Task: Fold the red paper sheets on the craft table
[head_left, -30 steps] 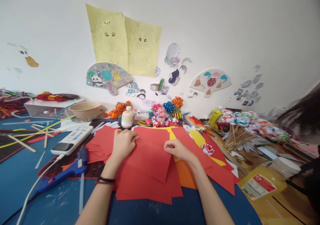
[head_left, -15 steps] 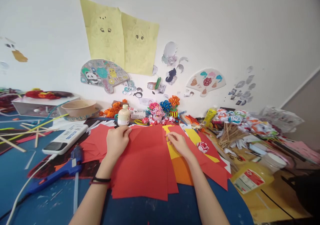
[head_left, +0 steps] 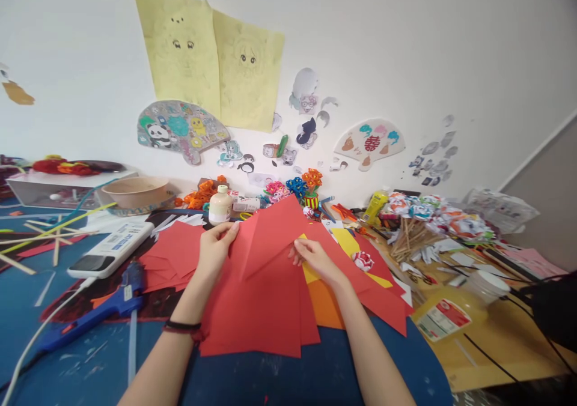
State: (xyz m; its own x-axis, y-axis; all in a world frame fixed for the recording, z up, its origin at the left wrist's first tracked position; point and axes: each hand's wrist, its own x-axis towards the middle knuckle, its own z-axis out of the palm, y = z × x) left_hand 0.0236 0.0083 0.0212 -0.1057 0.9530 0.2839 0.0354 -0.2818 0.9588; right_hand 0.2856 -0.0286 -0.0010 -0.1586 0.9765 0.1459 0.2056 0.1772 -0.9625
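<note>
Between my two hands a sheet of red paper [head_left: 273, 235] is raised and bent, its far corner pointing up. My left hand [head_left: 217, 247] pinches its left edge between thumb and fingers. On the right side, my right hand [head_left: 313, 257] pinches the sheet's lower right edge. Beneath lies a stack of red sheets [head_left: 256, 328], spread slightly to the right. Orange paper [head_left: 331, 304] and yellow paper [head_left: 346, 242] show from under the red sheets at right. A red and white paper flower [head_left: 363, 260] rests on them.
Left of the stack lie cut red pieces [head_left: 169, 253], a blue glue gun [head_left: 112, 307] and a white power strip [head_left: 115, 250]. A glue bottle [head_left: 220, 206] stands behind. At right are a jug of yellow liquid [head_left: 446, 316], wooden sticks [head_left: 410, 238] and crumpled paper flowers [head_left: 424, 208].
The top red sheet has come up off the stack and now bends between both hands. My right hand has moved slightly left and down, onto the sheet's edge. The view has shifted a little.
</note>
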